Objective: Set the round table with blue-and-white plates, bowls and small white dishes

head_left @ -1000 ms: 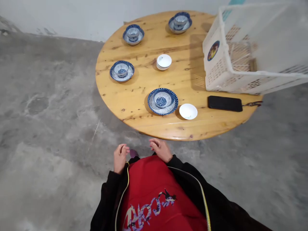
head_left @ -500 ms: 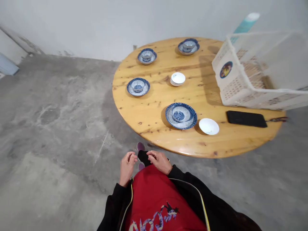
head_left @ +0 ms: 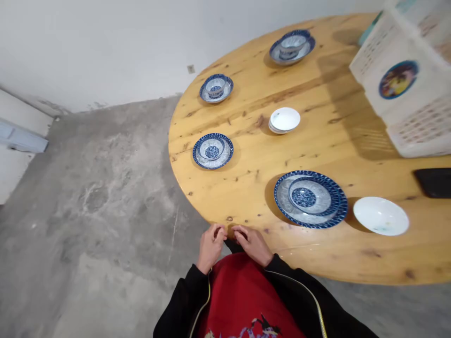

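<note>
Left hand [head_left: 212,245], right hand [head_left: 253,242] — both curl by table [head_left: 253,157].

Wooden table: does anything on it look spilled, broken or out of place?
Nothing looks spilled or broken. The black phone-like object, right of the near white bowl, seems slightly odd, not being tableware.

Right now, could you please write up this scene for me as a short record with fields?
Surface: wooden table with a curved edge
Left hand: fingers loosely curled, nothing visible in it, by the table's edge
Right hand: also loosely curled, nothing visible in it
Settings: four blue-and-white plates, each bearing a blue-and-white bowl
Middle: small stack of white bowls
Near right: single white bowl beside the nearest plate
Far right: white plastic crate with an oval sticker, cut off by the frame
</note>
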Demonstrator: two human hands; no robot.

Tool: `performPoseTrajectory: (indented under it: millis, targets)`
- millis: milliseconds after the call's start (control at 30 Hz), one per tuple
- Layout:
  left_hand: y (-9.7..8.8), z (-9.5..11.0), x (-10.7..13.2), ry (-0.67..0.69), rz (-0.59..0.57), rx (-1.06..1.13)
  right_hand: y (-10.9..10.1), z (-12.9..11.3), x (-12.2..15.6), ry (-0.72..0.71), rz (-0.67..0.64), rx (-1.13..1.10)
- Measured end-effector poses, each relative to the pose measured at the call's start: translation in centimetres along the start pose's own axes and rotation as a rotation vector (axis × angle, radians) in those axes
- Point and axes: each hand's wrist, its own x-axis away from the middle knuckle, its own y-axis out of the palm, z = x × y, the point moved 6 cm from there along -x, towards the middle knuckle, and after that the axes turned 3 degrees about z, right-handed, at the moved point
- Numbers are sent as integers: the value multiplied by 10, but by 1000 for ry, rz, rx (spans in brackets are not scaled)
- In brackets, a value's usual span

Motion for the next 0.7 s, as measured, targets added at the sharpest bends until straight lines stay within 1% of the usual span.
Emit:
performPoseTrajectory:
  millis: [133, 233, 433, 500, 600, 700]
  targets:
    - [4, 14, -30, 26, -106, -55, -10, 3, -23, 81, 106, -25]
    - [7, 24, -49, 11, -161, -50, -14, 5, -32, 103, 154, -44]
    - [16, 39, -86, -12, -260, -10, -18, 4, -41, 142, 146, -76]
    - [21, 45, -100, -1, -298, -7, -22, 0, -45, 149, 176, -106]
    - [31, 58, -123, 27, -381, 6, -30, -7, -56, 162, 280, -154]
    - [37, 72, -145, 47, -445, 40, -41, -11, -70, 217, 428, -200]
